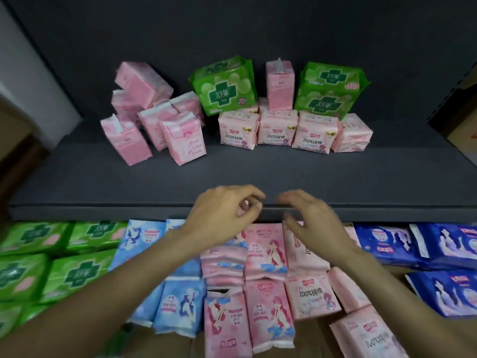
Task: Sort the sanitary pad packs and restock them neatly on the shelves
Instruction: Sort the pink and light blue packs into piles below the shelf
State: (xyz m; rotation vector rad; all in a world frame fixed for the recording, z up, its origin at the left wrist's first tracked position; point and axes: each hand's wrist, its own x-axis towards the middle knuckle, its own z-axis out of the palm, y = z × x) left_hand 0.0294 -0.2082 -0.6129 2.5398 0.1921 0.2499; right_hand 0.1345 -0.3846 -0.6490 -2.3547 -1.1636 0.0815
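I see dark grey shelf (232, 171) | green packs (227, 86) with dark green cross emblem | plain pink packs (144, 120) | pale pink packs (238, 131) with printed figure | light blue packs (178, 306) | dark blue packs (387, 244)

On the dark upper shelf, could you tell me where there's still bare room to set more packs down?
The dark shelf is bare along its front, between the packs and the front edge, and at both ends. Its middle back is crowded with pink packs and green packs.
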